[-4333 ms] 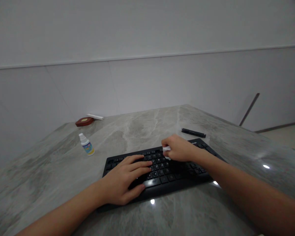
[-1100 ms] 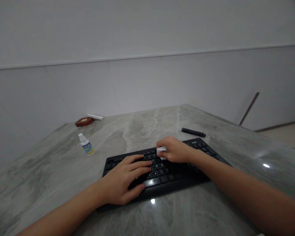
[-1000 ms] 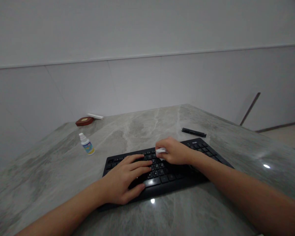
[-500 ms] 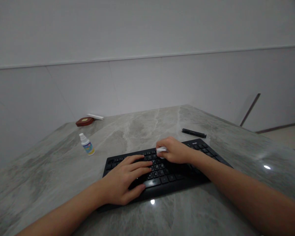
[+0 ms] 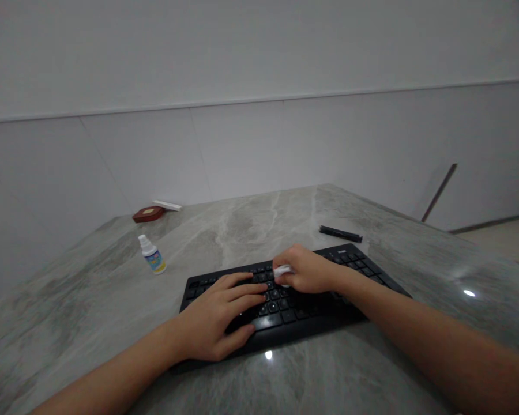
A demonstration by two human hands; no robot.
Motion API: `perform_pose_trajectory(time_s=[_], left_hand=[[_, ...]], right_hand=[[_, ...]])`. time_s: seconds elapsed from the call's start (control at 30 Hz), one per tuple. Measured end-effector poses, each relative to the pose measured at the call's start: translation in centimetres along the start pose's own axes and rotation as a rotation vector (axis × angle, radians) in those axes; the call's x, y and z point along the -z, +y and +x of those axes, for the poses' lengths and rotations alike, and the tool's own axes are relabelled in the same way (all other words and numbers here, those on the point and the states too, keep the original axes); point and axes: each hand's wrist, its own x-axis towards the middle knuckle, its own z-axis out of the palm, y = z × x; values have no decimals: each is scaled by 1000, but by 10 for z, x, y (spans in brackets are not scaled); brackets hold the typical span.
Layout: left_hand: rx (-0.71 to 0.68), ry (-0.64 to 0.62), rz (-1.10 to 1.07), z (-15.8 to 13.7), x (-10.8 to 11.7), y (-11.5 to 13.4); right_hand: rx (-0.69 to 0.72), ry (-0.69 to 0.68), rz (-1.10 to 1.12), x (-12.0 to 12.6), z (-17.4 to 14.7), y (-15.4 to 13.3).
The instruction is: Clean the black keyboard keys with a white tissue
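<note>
A black keyboard lies at a slant on the grey marbled table. Across its left half rests my left hand, fingers spread flat over the keys and thumb near the space bar. My right hand is closed around a crumpled white wipe, which touches the upper middle keys. I cannot tell whether the wipe is paper or cloth. The right forearm and hand hide part of the keyboard's right side.
A small white bottle with a blue and yellow label stands left of the keyboard. Behind it sit a reddish-brown case and a flat white object by the wall. A black pen-like object lies beyond the keyboard.
My right hand has shifted slightly down and left over the keys with the white wipe. The left hand and keyboard have stayed in place.
</note>
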Motion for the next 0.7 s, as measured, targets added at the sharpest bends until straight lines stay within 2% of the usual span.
perform_pose_trajectory(time_s=[0.33, 0.7], left_hand=[[-4, 9, 6, 0, -1, -1], [-5, 21, -10, 1, 0, 0]], right_hand=[[-6, 231, -126, -9, 4, 8], [31, 79, -87, -2, 1, 0]])
